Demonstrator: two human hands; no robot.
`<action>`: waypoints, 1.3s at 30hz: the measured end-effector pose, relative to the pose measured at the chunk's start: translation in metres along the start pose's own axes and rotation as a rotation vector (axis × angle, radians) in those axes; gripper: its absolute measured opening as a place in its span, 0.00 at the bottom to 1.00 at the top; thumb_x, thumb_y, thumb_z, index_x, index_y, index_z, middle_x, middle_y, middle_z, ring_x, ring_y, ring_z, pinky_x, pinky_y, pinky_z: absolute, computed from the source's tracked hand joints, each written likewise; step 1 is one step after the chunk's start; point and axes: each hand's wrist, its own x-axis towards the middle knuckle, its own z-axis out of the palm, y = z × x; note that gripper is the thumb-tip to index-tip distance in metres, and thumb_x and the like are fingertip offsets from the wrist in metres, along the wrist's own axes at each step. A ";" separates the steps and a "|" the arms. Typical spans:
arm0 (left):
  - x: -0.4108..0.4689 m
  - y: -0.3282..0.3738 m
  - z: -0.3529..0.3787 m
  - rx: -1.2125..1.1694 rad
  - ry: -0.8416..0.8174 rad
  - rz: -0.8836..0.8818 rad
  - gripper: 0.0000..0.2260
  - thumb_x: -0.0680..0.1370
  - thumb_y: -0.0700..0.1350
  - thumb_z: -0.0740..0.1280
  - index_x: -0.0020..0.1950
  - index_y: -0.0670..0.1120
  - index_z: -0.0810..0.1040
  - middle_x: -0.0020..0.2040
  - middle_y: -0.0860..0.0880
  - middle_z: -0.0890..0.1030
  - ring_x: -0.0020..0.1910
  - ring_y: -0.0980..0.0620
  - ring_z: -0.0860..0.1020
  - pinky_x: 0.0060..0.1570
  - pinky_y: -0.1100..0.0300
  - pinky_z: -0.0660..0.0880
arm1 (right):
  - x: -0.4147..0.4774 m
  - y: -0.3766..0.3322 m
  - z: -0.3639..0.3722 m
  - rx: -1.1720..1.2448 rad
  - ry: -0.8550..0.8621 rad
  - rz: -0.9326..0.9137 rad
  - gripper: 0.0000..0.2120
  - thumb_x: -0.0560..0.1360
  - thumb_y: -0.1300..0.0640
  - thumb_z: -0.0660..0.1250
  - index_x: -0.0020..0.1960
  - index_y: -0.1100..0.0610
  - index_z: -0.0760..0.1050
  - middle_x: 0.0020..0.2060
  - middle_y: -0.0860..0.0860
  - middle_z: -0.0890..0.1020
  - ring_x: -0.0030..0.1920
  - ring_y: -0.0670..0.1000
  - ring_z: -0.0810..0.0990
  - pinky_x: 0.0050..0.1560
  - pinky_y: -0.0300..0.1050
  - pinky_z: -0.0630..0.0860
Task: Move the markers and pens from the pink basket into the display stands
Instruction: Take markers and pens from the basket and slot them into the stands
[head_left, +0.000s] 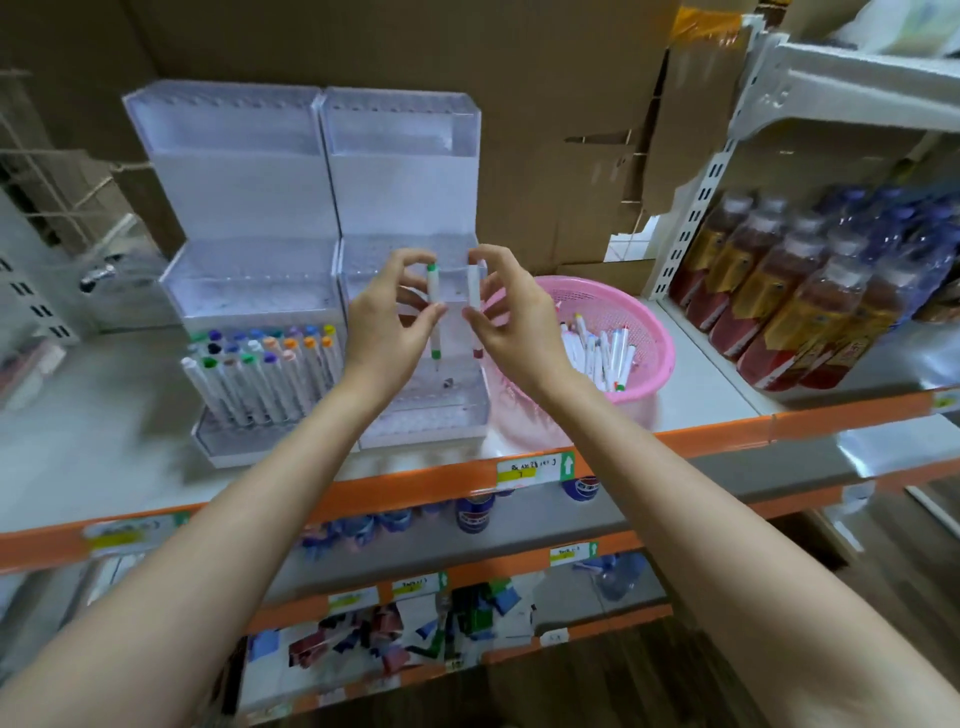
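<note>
Two clear display stands sit side by side on the shelf (104, 441). The left stand (244, 171) carries three rows of capped markers (260, 369) in its front tier. The left hand (387, 317) pinches one green-capped marker (434, 312) upright. The right hand (511, 317) pinches one red-tipped marker (474, 293) upright. Both markers are in front of the right stand (405, 176). One pink basket (660, 353), just beside that stand, holds loose markers (602, 348); their number cannot be counted.
</note>
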 end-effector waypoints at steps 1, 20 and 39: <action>-0.001 -0.004 -0.010 0.008 0.008 -0.006 0.18 0.72 0.38 0.73 0.59 0.45 0.73 0.42 0.53 0.78 0.38 0.68 0.77 0.40 0.73 0.74 | 0.000 -0.006 0.008 0.002 -0.005 -0.001 0.22 0.72 0.66 0.70 0.64 0.54 0.70 0.42 0.44 0.74 0.38 0.49 0.78 0.35 0.34 0.75; -0.012 -0.052 -0.125 -0.018 -0.036 -0.009 0.17 0.72 0.39 0.74 0.58 0.45 0.73 0.41 0.57 0.75 0.38 0.60 0.79 0.40 0.69 0.77 | -0.007 -0.083 0.122 0.018 -0.023 0.043 0.20 0.73 0.64 0.70 0.61 0.53 0.68 0.42 0.54 0.75 0.35 0.53 0.78 0.35 0.49 0.78; -0.015 -0.074 -0.115 0.069 -0.164 0.053 0.14 0.72 0.41 0.74 0.52 0.42 0.73 0.42 0.48 0.77 0.40 0.53 0.79 0.41 0.68 0.75 | -0.013 -0.067 0.131 0.039 0.026 0.084 0.21 0.72 0.65 0.70 0.62 0.55 0.68 0.41 0.50 0.74 0.35 0.52 0.78 0.34 0.38 0.76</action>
